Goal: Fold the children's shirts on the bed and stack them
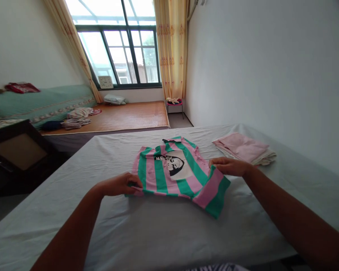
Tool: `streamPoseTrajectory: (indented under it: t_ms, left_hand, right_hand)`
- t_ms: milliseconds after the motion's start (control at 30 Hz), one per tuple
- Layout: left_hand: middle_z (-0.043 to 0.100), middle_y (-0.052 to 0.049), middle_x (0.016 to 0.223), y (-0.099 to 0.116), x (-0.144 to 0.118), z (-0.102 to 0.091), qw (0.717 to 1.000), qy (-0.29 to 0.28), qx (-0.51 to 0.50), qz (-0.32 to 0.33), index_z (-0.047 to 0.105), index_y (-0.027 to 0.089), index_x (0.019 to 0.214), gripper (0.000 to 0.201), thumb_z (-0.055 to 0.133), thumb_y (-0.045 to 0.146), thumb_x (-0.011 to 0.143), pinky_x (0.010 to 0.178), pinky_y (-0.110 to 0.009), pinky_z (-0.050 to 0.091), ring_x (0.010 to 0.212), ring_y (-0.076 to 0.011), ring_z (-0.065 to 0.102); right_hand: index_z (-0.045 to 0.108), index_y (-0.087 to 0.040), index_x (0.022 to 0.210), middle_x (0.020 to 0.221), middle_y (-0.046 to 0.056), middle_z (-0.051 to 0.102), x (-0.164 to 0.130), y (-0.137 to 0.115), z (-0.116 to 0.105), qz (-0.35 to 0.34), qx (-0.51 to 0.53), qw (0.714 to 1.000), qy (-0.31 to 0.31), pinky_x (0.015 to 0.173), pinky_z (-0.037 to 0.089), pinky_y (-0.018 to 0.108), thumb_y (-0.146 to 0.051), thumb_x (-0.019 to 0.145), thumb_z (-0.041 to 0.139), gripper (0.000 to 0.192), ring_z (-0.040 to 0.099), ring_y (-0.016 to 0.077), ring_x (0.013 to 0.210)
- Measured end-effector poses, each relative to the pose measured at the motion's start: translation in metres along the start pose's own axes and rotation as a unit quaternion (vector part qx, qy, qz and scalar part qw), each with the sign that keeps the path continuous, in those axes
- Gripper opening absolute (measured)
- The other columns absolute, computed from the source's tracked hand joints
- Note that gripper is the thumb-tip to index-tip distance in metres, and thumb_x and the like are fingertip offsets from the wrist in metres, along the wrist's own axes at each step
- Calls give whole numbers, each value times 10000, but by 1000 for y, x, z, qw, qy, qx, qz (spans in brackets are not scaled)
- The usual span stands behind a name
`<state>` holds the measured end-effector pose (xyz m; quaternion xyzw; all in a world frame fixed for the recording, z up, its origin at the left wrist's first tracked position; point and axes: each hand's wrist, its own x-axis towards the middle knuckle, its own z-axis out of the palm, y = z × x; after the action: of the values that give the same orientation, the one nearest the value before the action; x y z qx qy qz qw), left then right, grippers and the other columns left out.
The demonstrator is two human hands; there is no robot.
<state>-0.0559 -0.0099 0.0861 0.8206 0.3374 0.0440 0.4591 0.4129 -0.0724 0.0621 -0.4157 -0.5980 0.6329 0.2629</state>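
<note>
Left hand [121,184] pinches the near-left edge of the striped shirt [169,169]; fingertips tucked under the cloth, not visible. Right hand [228,166] grips the shirt's right edge (fingers curled, partly hidden). Shirt lies on the bed [158,233], sheet white. Folded pink cloth [243,147] beyond the right hand.

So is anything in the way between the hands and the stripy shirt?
No. The left hand and the right hand both already grip the pink and green striped shirt at its edges. The folded pink cloth lies apart, further right.
</note>
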Motion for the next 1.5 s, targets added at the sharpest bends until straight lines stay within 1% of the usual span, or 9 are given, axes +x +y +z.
streamPoseTrajectory:
  t_ms: [233, 400, 533, 633, 733, 933, 1167, 1300, 1500]
  left_hand:
    - [624, 4, 599, -26, 61, -56, 954, 278, 113, -23, 688, 219, 691, 196, 643, 410, 687, 554, -253, 420, 579, -173, 547]
    - [659, -7, 777, 47, 76, -150, 799, 561, 211, 36, 683, 139, 871, 234, 573, 339, 821, 742, -262, 425, 763, -157, 560]
    - [654, -18, 936, 113, 50, -185, 736, 641, 164, 141, 630, 25, 1066, 403, 587, 367, 858, 839, -276, 428, 807, -104, 524]
    - [652, -29, 919, 125, 19, -168, 728, 640, 171, 176, 621, -12, 1094, 471, 626, 383, 837, 839, -305, 450, 800, -101, 533]
    - [662, -11, 896, 104, -16, -130, 775, 578, 196, 165, 666, 70, 1036, 436, 671, 433, 794, 810, -291, 473, 817, -132, 574]
    - [676, -39, 903, 34, -61, -34, 968, 151, 184, 81, 685, 162, 901, 205, 600, 347, 878, 784, -234, 467, 834, -145, 607]
    - [686, -50, 1003, -6, -48, 28, 994, -34, 94, 41, 715, 221, 969, 197, 586, 327, 865, 872, -258, 467, 923, -185, 625]
    - [687, -40, 954, -14, -30, 6, 999, 8, 35, 15, 705, 214, 989, 267, 621, 412, 832, 827, -277, 478, 886, -197, 616]
    - [650, -35, 883, -39, 13, -6, 936, 272, -189, -120, 568, 207, 1225, 627, 669, 580, 731, 637, -266, 490, 741, -164, 599]
  right_hand:
    - [513, -193, 720, 604, -46, 508, 85, -34, -28, -71, 19, 974, 216, 490, 402, 208, -479, 739, 703, 344, 465, 91, 527]
    - [420, -222, 696, 592, -69, 438, 132, -156, -81, -339, 45, 851, 398, 486, 413, 195, -453, 803, 654, 346, 440, 83, 537]
    - [463, -220, 797, 748, -39, 539, 107, -226, -82, -478, -2, 779, 406, 614, 468, 218, -441, 892, 553, 256, 563, 101, 734]
    - [484, -216, 838, 827, -9, 593, 68, -221, -53, -491, -21, 781, 385, 665, 478, 258, -399, 918, 532, 205, 591, 123, 810]
    - [519, -226, 860, 796, -2, 608, 27, -174, -22, -433, -7, 827, 358, 604, 479, 257, -423, 877, 602, 214, 596, 140, 735]
    - [573, -186, 894, 713, -14, 531, -35, -51, 13, -154, -74, 976, 135, 525, 410, 204, -454, 889, 585, 269, 496, 92, 603]
    - [569, -162, 927, 790, 13, 563, -33, 16, 29, 23, -198, 976, -89, 598, 478, 240, -533, 890, 519, 377, 562, 119, 660]
    - [561, -160, 872, 683, -14, 542, -2, 7, 19, 24, -166, 985, -40, 529, 450, 211, -559, 833, 578, 401, 525, 97, 573]
    - [581, -190, 798, 645, -8, 565, 49, 3, 5, 47, -51, 974, 217, 491, 433, 228, -548, 762, 627, 362, 507, 110, 530]
